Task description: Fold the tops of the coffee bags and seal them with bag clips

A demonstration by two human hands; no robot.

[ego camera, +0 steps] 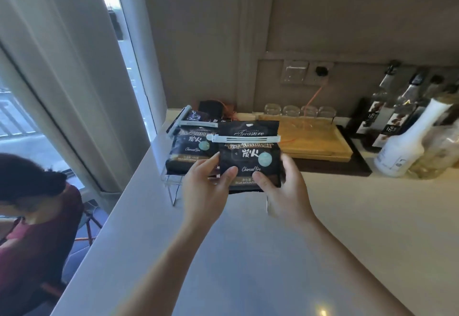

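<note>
Both hands hold one black coffee bag (pixel 249 156) upright above the pale counter (pixel 248 253), just in front of a clear acrylic rack (pixel 171 186). The left hand (pixel 206 191) grips the bag's lower left edge, thumb on the front; the right hand (pixel 285 189) closes around its lower right corner. A white bag clip (pixel 244 138) clamps across the bag below its top. A second clipped coffee bag (pixel 188 149) stands on the rack behind it, its own clip (pixel 197 123) across the top. A wooden tray (pixel 315 141) lies to the right.
</note>
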